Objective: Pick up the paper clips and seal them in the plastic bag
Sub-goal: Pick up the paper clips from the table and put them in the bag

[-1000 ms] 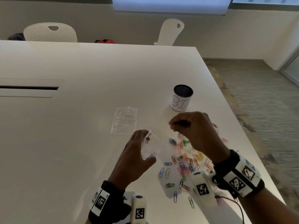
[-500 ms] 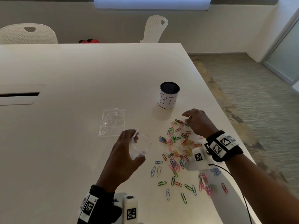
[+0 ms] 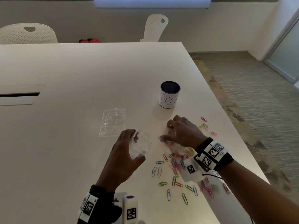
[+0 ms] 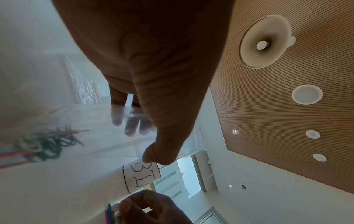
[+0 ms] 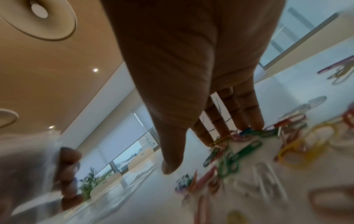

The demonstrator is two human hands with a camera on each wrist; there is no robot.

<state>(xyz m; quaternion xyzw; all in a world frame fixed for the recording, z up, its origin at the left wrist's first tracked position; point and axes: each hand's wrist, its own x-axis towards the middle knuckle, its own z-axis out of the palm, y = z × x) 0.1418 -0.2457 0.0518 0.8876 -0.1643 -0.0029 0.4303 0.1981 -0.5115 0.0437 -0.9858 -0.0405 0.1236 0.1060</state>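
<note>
My left hand [image 3: 123, 156] holds a small clear plastic bag [image 3: 141, 146] just above the table, its mouth pulled open toward the right. In the left wrist view the thumb [image 4: 162, 136] pinches the bag [image 4: 95, 121]; coloured clips show through the film, and I cannot tell whether they are inside. Coloured paper clips [image 3: 174, 164] lie scattered on the table to the right. My right hand [image 3: 184, 131] arches over the pile's far side. Its straight fingertips [image 5: 256, 125] press on clips [image 5: 239, 153], the thumb apart.
A black cup with a white paper label [image 3: 169, 94] stands beyond the clips. A second clear bag [image 3: 113, 122] lies flat left of it. The white table [image 3: 80, 70] ends close on the right. Two white chairs [image 3: 29, 33] stand behind.
My right hand dropped from beside the bag's mouth to the clip pile, then slid a little left over it. My left hand kept the bag open in place.
</note>
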